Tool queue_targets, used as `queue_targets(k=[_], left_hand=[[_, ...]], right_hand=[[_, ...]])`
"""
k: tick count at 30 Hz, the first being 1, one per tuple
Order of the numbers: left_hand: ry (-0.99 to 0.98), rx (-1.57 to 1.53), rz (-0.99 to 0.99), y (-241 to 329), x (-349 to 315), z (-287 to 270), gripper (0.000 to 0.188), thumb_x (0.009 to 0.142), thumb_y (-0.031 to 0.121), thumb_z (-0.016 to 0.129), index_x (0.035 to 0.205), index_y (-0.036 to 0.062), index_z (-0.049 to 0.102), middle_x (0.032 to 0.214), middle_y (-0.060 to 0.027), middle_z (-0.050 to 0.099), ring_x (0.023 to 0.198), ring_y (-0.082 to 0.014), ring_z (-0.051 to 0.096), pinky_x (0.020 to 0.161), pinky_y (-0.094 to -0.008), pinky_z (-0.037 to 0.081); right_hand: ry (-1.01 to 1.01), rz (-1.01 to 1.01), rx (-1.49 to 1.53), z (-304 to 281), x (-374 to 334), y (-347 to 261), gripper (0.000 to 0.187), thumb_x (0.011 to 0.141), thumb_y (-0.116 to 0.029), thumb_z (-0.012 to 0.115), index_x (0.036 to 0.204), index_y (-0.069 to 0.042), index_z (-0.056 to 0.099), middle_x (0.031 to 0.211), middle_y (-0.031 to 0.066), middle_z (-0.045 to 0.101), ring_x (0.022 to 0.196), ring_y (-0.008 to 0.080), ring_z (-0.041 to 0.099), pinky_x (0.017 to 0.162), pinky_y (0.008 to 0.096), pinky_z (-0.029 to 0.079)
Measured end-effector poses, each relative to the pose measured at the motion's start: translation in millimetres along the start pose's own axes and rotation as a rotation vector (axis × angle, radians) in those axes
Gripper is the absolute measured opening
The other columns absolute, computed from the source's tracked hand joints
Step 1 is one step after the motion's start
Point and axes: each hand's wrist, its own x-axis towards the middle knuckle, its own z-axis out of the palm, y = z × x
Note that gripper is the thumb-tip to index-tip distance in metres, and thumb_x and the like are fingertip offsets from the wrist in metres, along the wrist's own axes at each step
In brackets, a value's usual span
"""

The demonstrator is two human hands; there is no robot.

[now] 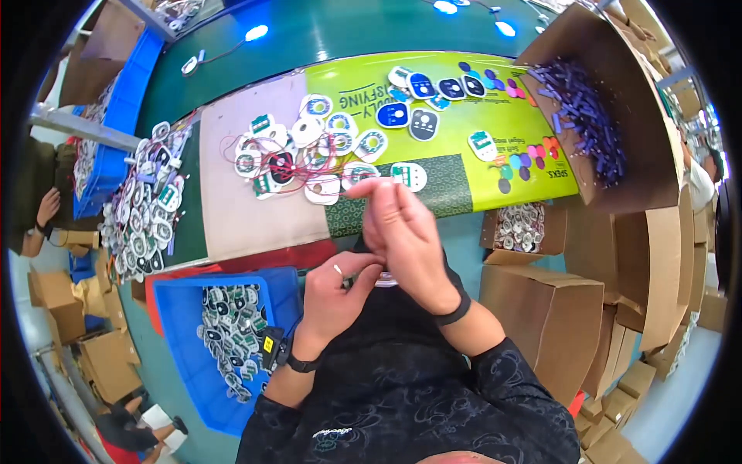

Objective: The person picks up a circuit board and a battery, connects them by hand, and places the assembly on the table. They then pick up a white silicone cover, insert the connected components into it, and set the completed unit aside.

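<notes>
My left hand (332,298) and my right hand (408,243) meet in front of my chest at the table's near edge. The left hand's thumb and index finger are pinched together, a ring on one finger. Curled fingers close my right hand, its index finger pointing left. A sliver of something pale (386,281) shows below the fingers; the rest is hidden. Just beyond the hands lie a white oval part with a green circuit board (410,176) and a pile of round white parts (307,131) with thin red wires (287,168).
Blue and dark oval covers (423,124) lie on the yellow-green mat (495,93). Heaped parts (151,205) fill the table's left end. A blue bin (185,371) of parts stands left of me; a carton (653,155) of small purple pieces stands right. A person's hand (49,206) shows far left.
</notes>
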Motion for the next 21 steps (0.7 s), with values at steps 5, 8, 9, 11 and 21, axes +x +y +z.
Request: queue_targets(k=[5, 8, 9, 11, 21], left_hand=[[-0.168, -0.845, -0.285, -27, 39, 15, 0.031, 0.097, 0.003, 0.051, 0.127, -0.0035, 0.055, 0.102, -0.0138, 0.067, 0.091, -0.0249, 0.071, 0.078, -0.035, 0.061], [-0.266, -1.081, -0.307, -26, 82, 37, 0.037, 0.096, 0.0, 0.052, 0.133, -0.0033, 0.048, 0.115, -0.0153, 0.06, 0.1, -0.0259, 0.069, 0.083, -0.0358, 0.06], [-0.266, -1.017, -0.273, -23, 95, 50, 0.039, 0.096, 0.0, 0.053, 0.134, -0.0038, 0.047, 0.117, -0.0153, 0.059, 0.102, -0.026, 0.069, 0.084, -0.0361, 0.06], [-0.276, -1.024, -0.263, -26, 118, 70, 0.04, 0.095, -0.001, 0.057, 0.133, -0.0043, 0.046, 0.118, -0.0163, 0.061, 0.104, -0.0257, 0.068, 0.088, -0.0373, 0.06], [-0.175, -0.582, -0.234, -46, 157, 91, 0.036, 0.096, 0.0, 0.062, 0.131, -0.0034, 0.05, 0.118, -0.0156, 0.065, 0.108, -0.0209, 0.066, 0.087, -0.0337, 0.062]], right_hand=[[0.012, 0.023, 0.176, -58, -12, -29, 0.026, 0.108, -0.029, 0.039, 0.108, -0.008, 0.053, 0.064, -0.0068, 0.032, 0.051, 0.0033, 0.025, 0.046, 0.0217, 0.017], [0.113, -0.076, 0.038, -80, -16, -38, 0.019, 0.108, -0.026, 0.043, 0.105, -0.009, 0.051, 0.068, -0.005, 0.038, 0.052, 0.0046, 0.03, 0.046, 0.0214, 0.022], [0.121, -0.129, 0.01, -89, -16, -37, 0.019, 0.108, -0.025, 0.047, 0.103, -0.008, 0.054, 0.071, -0.0036, 0.046, 0.055, 0.0045, 0.036, 0.048, 0.0205, 0.027], [0.196, -0.165, -0.201, -93, -17, -41, 0.018, 0.107, -0.022, 0.05, 0.106, -0.007, 0.058, 0.076, -0.0021, 0.053, 0.06, 0.0046, 0.043, 0.052, 0.0198, 0.033], [0.297, -0.061, -0.521, -134, -26, -46, 0.017, 0.102, -0.013, 0.061, 0.114, -0.003, 0.067, 0.093, 0.0032, 0.074, 0.068, 0.003, 0.055, 0.06, 0.0168, 0.042]])
